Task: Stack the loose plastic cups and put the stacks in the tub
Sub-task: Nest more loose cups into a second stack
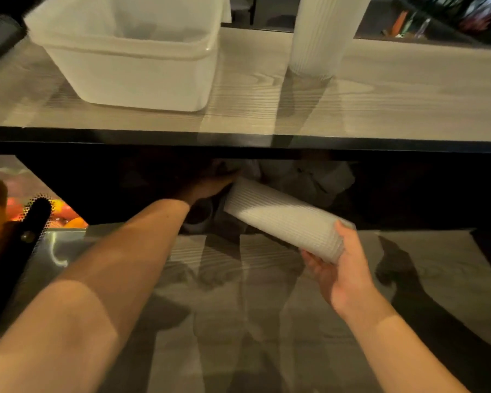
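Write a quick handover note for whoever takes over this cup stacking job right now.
Right hand grips the near end of a stack of cups, held on its side below the upper shelf.
Left hand reaches into the dark space under that shelf, at the stack's far end; too dark to tell what its fingers hold.
The tub sits on the upper shelf and looks empty.
Another stack stands upright on the shelf to the tub's right.
Done: two stacks built.
Left: gather any loose cups remaining in the dark space, then put both stacks in the tub.
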